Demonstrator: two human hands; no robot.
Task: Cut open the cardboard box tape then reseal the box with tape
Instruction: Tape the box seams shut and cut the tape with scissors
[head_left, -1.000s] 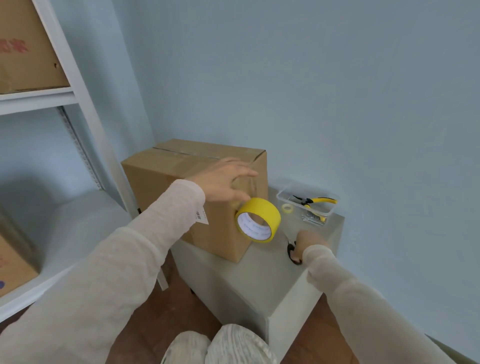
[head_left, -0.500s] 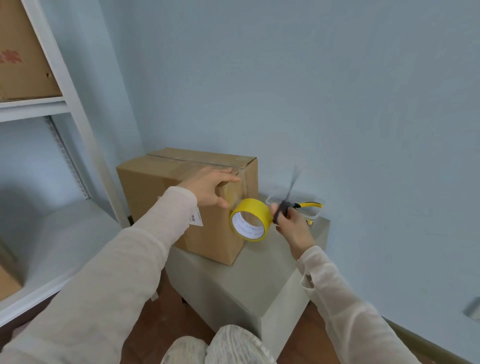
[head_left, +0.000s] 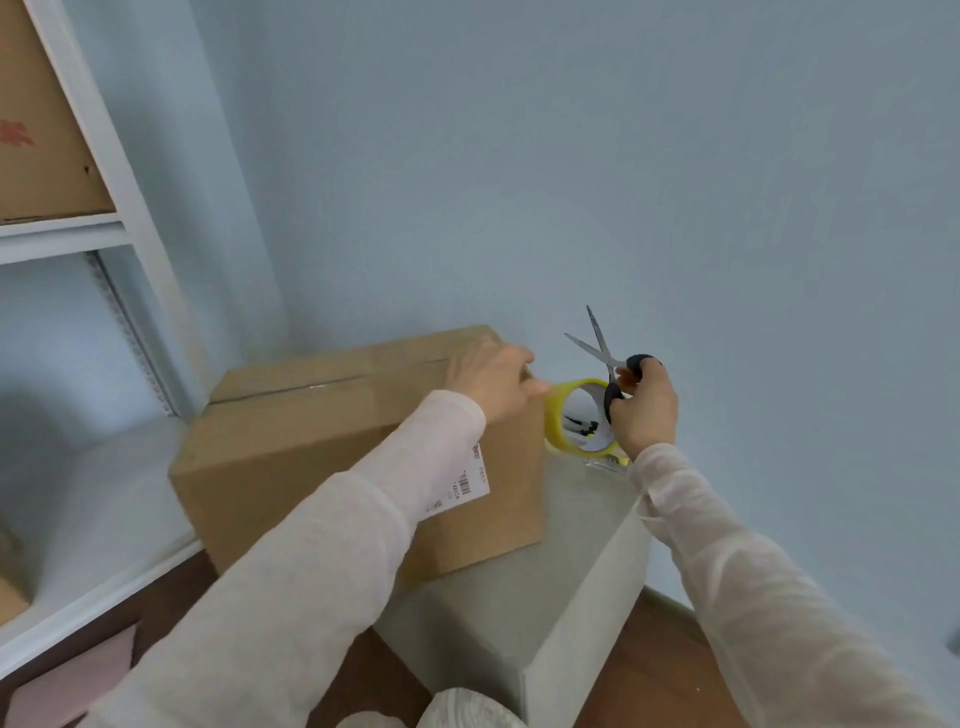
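1. The right hand (head_left: 644, 410) was down on the bench (head_left: 571, 545) a second ago, at the black handles. It now holds the scissors (head_left: 597, 345) raised, fingers through the loops, blades parted and pointing up.
2. The left hand (head_left: 491, 382) has stayed at the top right corner of the cardboard box (head_left: 322, 452), with its fingers curved over the top and its thumb at the edge, holding it steady.
3. The yellow tape roll (head_left: 558, 415) sits just beside that corner, between the two hands. Whether a strip joins it to the box cannot be told.
4. The box stands closed on the bench, with a glossy strip along its top seam. With the roll at the corner and the blades open, the likely next step is snipping the tape, late in the resealing.
5. A white label (head_left: 462, 483) on the front face carries a barcode, but its print is too small to read. The shelf box (head_left: 31, 140) shows red marks that are not legible.
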